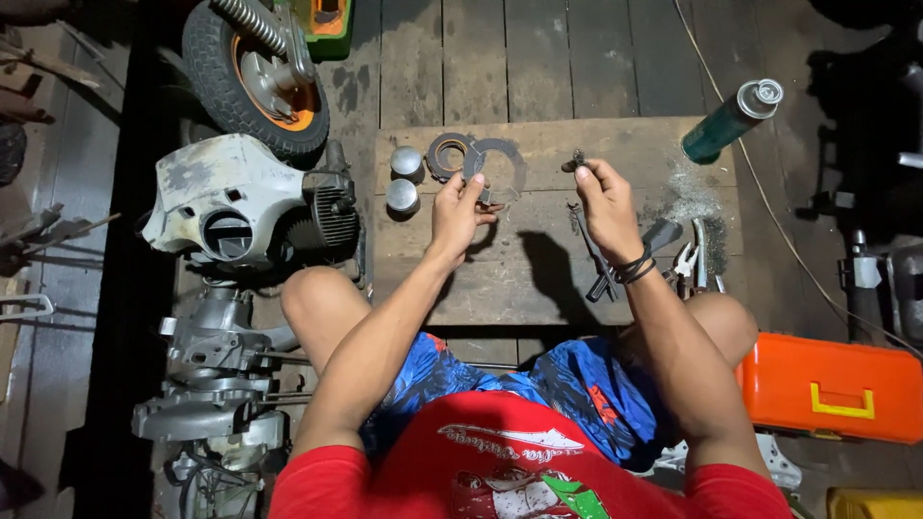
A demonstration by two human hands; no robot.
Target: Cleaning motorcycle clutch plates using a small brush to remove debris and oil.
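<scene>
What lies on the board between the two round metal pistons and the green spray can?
In the head view, between the pistons and the spray can lie flat grey gaskets on the wooden board; both raised hands, left and right, also cross that stretch.

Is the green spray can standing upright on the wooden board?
No: the green spray can lies tilted on its side at the far right corner of the wooden board, its silver cap pointing up and right.

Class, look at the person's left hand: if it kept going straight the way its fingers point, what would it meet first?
The left hand points up-frame, away from the body. First in that line is probably the flat grey gasket on the wooden board, though the hand's height above the board is unclear.
</scene>
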